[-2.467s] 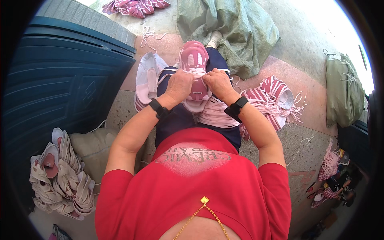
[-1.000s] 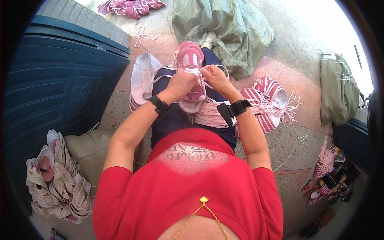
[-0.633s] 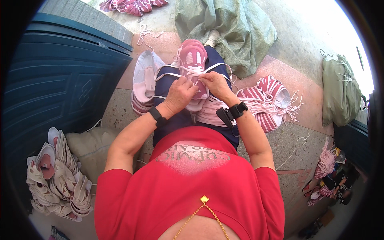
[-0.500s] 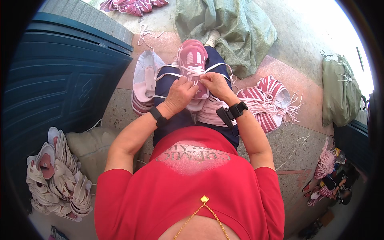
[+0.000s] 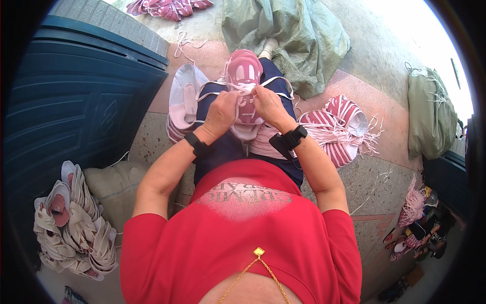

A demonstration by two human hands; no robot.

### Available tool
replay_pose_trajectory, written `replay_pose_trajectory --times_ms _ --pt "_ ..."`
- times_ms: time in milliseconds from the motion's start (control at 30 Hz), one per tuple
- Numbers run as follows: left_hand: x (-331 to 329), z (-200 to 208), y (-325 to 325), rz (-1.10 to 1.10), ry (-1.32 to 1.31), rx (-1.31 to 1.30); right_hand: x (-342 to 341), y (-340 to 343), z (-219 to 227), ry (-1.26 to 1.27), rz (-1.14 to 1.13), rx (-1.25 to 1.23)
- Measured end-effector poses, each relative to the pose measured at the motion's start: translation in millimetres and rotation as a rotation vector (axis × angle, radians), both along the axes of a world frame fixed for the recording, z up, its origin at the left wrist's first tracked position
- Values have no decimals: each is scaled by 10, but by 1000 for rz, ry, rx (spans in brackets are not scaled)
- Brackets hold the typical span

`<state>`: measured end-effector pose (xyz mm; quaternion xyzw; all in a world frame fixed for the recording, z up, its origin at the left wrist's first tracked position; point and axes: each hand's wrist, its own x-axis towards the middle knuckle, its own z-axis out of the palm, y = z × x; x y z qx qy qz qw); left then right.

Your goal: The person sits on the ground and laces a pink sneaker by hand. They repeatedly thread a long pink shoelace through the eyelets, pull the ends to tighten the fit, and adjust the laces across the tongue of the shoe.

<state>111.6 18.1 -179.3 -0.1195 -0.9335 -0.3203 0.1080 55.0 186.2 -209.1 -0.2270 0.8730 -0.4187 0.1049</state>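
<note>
Pink shoe (image 5: 248,109) in the middle of the scene, over the lap in dark blue trousers (image 5: 220,153), with toe toward the far side. White laces (image 5: 245,88) crossed upon its top, with one loose loop going out to the left and another to the right. Left hand (image 5: 223,110) at the left edge of the shoe, fingers bent and closed on the laces. Right hand (image 5: 271,107) at the right edge, just opposite, fingers pinched on the laces also; exact position of the thumbs not possible to tell. Just to the left, beside the knee, a stack of shoe parts (image 5: 183,104) with white lining. To the right, a striped pink pile (image 5: 334,129) with many loose lace ends. Far, a green plastic sheet (image 5: 291,45); near left, a beige heap (image 5: 76,225) beside a beige sack (image 5: 119,190).
</note>
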Motion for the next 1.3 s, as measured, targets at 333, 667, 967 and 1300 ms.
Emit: replay_pose_trajectory --times_ms 333,667,967,1300 --pt "-308 -21 25 -329 60 -238 -158 141 50 290 -34 114" --pt "-218 529 -915 -119 63 -576 -471 142 -7 431 119 543" --pt "448 1103 -2567 728 217 -906 -363 161 -84 176 -107 301" --pt "924 871 -3323 1263 148 -501 -333 268 -11 -314 -69 140"
